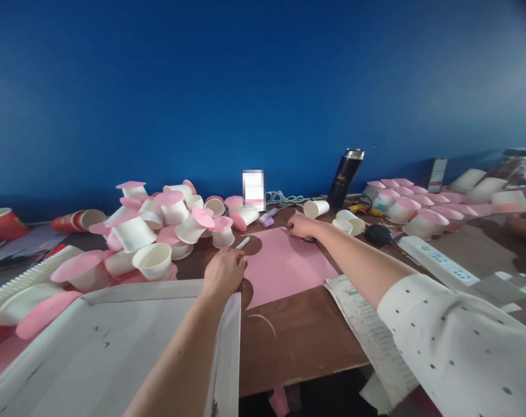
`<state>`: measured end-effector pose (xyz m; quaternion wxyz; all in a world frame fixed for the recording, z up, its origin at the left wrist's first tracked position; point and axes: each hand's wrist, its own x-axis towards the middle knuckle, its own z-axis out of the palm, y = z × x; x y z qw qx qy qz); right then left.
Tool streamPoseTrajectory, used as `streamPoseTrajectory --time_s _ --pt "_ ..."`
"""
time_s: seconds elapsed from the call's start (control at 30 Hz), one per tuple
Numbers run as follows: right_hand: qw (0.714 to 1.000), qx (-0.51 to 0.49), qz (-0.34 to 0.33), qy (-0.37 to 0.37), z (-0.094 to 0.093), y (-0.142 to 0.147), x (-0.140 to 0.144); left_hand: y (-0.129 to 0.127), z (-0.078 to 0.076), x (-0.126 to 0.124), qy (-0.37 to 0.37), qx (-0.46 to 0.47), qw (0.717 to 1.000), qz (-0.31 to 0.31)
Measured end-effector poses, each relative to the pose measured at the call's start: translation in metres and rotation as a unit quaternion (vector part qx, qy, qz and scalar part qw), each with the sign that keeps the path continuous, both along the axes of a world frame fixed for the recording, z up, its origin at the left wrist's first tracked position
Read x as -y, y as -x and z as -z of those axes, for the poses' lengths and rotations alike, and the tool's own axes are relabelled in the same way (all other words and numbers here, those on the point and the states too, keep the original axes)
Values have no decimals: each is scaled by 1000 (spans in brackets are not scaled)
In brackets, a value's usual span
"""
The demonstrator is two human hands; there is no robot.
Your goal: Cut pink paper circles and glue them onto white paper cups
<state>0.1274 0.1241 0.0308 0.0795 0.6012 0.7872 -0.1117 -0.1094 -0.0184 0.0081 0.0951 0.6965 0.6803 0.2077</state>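
Observation:
A pink paper sheet (289, 266) lies on the brown table, with rounded bites cut out of its left edge. My left hand (225, 271) is at that left edge, fingers curled; whatever they may grip is hidden. Just beyond its knuckles is a thin white stick (243, 242), perhaps a pen. My right hand (302, 226) reaches to the sheet's far edge with bent fingers. Something dark shows under that hand, too covered to name. A curved pink paper strip (265, 323) lies in front of the sheet.
Many white paper cups (135, 233) with pink discs crowd the left; more capped cups (425, 223) stand at right. A black flask (346, 178) leans by the blue wall. A power strip (436, 260), printed papers (369, 330) and a white box lid (128, 341) flank the sheet.

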Motion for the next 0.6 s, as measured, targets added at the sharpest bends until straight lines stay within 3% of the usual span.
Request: streamPoseTrajectory --time_s 0.2,0.4,0.6 --pt "999 -24 -21 -41 -2 0 -1 0 5 -3 -3 7 1000 2" --pt "999 -6 -37 3 -18 5 -10 1 6 -3 -10 1 1000 9" --pt "999 8 -21 28 -19 3 -16 0 7 -2 -2 -2 1000 29"
